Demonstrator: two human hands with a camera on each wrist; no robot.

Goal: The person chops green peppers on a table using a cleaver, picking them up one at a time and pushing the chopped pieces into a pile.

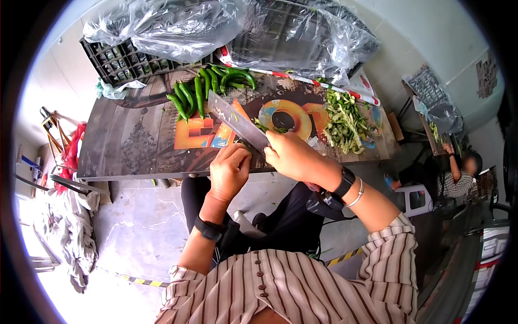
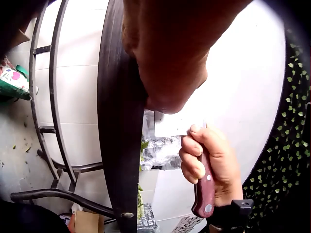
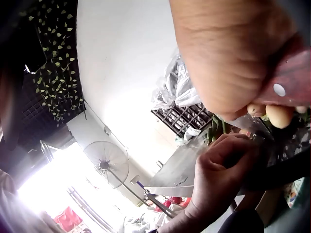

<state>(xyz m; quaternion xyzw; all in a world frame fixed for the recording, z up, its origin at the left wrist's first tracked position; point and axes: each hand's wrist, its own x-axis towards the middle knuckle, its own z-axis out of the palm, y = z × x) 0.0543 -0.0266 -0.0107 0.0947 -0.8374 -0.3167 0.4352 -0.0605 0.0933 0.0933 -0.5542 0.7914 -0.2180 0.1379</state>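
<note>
In the head view my right hand (image 1: 297, 155) grips a broad knife (image 1: 237, 120), its blade slanting up and left over the table's front part. Its red-brown handle (image 2: 205, 189) shows in the left wrist view, with the right fingers (image 2: 192, 155) wrapped round it. Close against the blade's near side, my left hand (image 1: 229, 170) has its fingers curled on what looks like a green pepper, mostly hidden. Small cut green pieces (image 1: 278, 129) lie beyond the blade. Whole green peppers (image 1: 199, 94) lie at the back left, and a chopped green heap (image 1: 345, 123) at the right.
A patterned wooden table (image 1: 121, 143) spans the front. Black crates (image 1: 121, 62) under clear plastic (image 1: 172, 29) stand along its back. Crumpled cloth (image 1: 73, 232) hangs at the left. Another person (image 1: 458, 181) is at a table on the far right. A fan (image 3: 104, 165) stands beyond the table.
</note>
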